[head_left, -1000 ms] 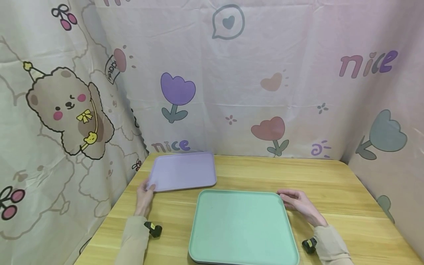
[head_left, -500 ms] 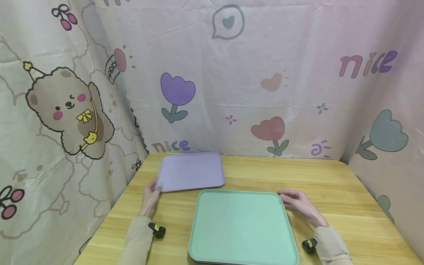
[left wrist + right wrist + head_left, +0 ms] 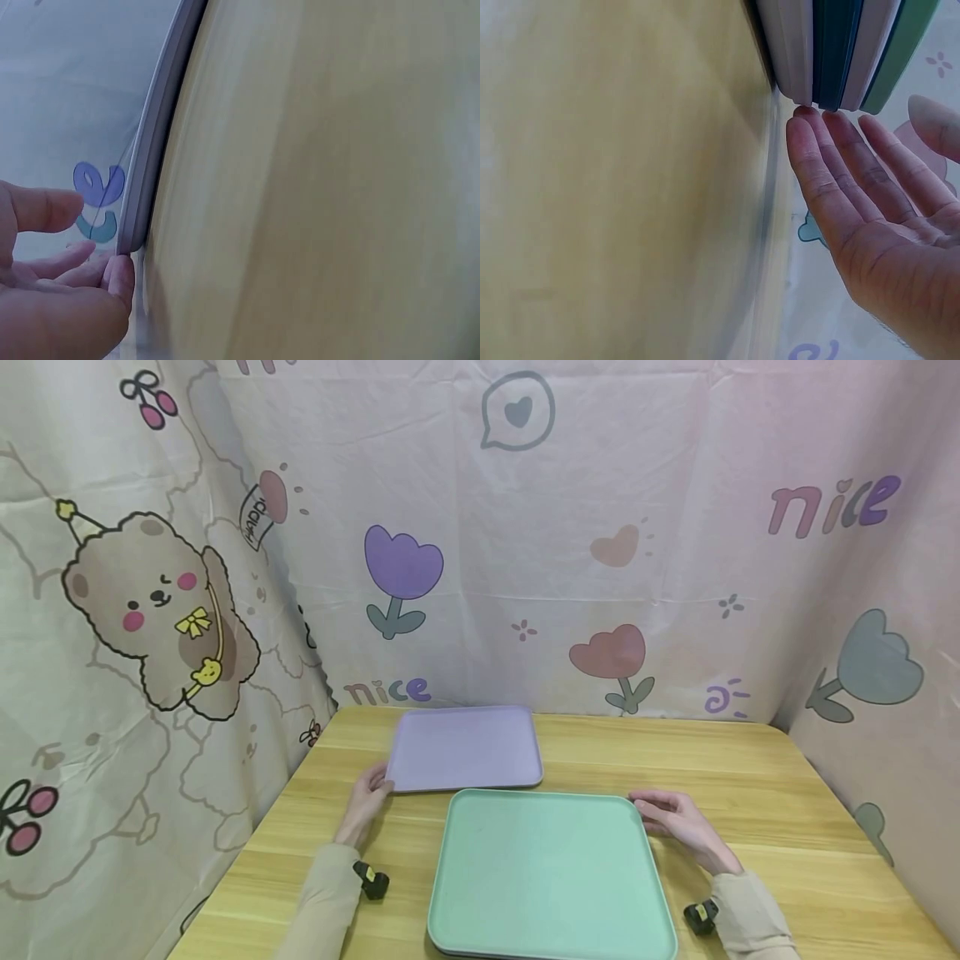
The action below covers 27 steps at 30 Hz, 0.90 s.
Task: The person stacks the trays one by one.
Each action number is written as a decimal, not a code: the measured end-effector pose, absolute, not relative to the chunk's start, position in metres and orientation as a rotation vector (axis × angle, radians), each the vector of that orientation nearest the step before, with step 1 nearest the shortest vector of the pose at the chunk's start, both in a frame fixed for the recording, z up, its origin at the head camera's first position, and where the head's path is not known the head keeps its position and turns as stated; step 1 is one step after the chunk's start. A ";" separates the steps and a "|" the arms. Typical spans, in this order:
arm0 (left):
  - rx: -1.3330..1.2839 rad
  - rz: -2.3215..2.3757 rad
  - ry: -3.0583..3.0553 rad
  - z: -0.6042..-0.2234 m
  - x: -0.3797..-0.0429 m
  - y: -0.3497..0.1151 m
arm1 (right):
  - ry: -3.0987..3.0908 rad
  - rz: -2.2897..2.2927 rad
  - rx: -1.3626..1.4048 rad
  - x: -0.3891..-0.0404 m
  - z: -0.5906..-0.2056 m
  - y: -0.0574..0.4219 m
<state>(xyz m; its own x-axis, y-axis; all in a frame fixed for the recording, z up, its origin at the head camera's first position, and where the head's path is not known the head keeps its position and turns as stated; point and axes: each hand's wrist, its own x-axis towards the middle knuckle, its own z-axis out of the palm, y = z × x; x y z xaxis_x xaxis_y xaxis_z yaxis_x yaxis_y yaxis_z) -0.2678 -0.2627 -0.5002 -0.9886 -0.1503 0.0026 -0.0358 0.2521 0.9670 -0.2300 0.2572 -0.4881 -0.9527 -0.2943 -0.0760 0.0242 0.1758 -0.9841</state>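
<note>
A shallow lilac tray (image 3: 467, 747) lies flat at the back left of the table, its front edge just behind the green tray. My left hand (image 3: 367, 802) touches the tray's front left corner with its lower fingertips, thumb apart above, as the left wrist view shows. In front lies a larger mint green tray (image 3: 555, 872), the top one of a stack. Seen from the right wrist, the stack has a green tray (image 3: 900, 56), a dark teal tray (image 3: 836, 52) and pale ones. My right hand (image 3: 678, 822) rests straight fingertips against the stack's far right corner, thumb free.
Underneath is a light wooden table (image 3: 772, 793). A printed curtain (image 3: 480, 568) rises at its back edge, with more printed cloth along the left and right sides. Both sleeves carry a small black wrist device (image 3: 371, 881).
The lilac tray has slid to the right along the back of the table, with my left hand moving along at its corner. My right hand and the green tray have stayed put.
</note>
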 end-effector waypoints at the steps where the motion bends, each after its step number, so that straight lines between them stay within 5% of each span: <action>1: 0.165 -1.856 -2.418 -0.500 -0.269 -0.260 | 2.202 -1.857 -0.250 -0.230 -0.488 0.257; 27: -0.002 -1.980 -2.485 -0.500 -0.280 -0.205 | 2.214 -1.843 -0.216 -0.229 -0.487 0.255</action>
